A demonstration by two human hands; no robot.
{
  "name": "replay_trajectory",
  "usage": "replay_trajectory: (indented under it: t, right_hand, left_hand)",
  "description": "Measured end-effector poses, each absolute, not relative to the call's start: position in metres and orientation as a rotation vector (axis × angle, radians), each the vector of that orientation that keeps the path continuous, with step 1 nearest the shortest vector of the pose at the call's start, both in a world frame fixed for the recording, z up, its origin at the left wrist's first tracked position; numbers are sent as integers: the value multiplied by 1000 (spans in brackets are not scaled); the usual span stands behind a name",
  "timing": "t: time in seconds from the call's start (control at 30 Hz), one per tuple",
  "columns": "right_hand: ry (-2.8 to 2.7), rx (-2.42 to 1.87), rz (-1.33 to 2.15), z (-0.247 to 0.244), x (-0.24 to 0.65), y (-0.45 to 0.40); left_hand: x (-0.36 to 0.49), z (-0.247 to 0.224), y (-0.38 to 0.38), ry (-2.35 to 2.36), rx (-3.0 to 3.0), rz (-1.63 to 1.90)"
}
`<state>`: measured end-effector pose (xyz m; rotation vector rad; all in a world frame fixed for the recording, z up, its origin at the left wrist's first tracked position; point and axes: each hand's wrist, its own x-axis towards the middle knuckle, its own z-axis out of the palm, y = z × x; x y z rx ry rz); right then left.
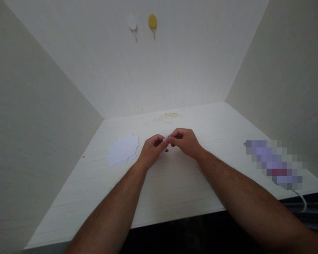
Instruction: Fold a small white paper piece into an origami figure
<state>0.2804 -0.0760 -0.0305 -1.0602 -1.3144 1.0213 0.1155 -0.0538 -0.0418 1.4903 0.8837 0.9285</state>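
Note:
Above the middle of the white tabletop (pixel 159 190), both hands meet at a small white piece of paper (pixel 163 152), which looks narrow and folded. My left hand (pixel 153 150) is closed, pinching its left side between thumb and fingers. From the other side, my right hand (pixel 184 141) pinches the upper end with thumb and forefinger. Dark red spots show at the paper's top and just below the fingers; I cannot tell what they are. A stack of white paper sheets (pixel 123 150) with jagged right edges lies left of my left hand.
Pale walls enclose the table at left, back and right. A pixelated object (pixel 275 164) with a white cable (pixel 304 203) lies at the right. On the back wall are a white hook (pixel 132 23) and a yellow hook (pixel 153 22). A small orange speck (pixel 83 156) lies far left.

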Motion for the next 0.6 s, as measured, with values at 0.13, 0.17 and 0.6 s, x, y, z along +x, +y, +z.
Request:
replay_trajectory:
  t: [0.13,0.17,0.6]
  right_hand:
    - [-1337,-1065,1011,-29,280,-77]
    - [-1340,-1066,1006,-29,280,-77]
    - [-1351,-1083,916,-35,276,-76]
  left_hand:
    - [116,-37,-57,907,1523,946]
    - [116,-36,-58,910,1528,946]
    - [115,-43,-54,910,1479,930]
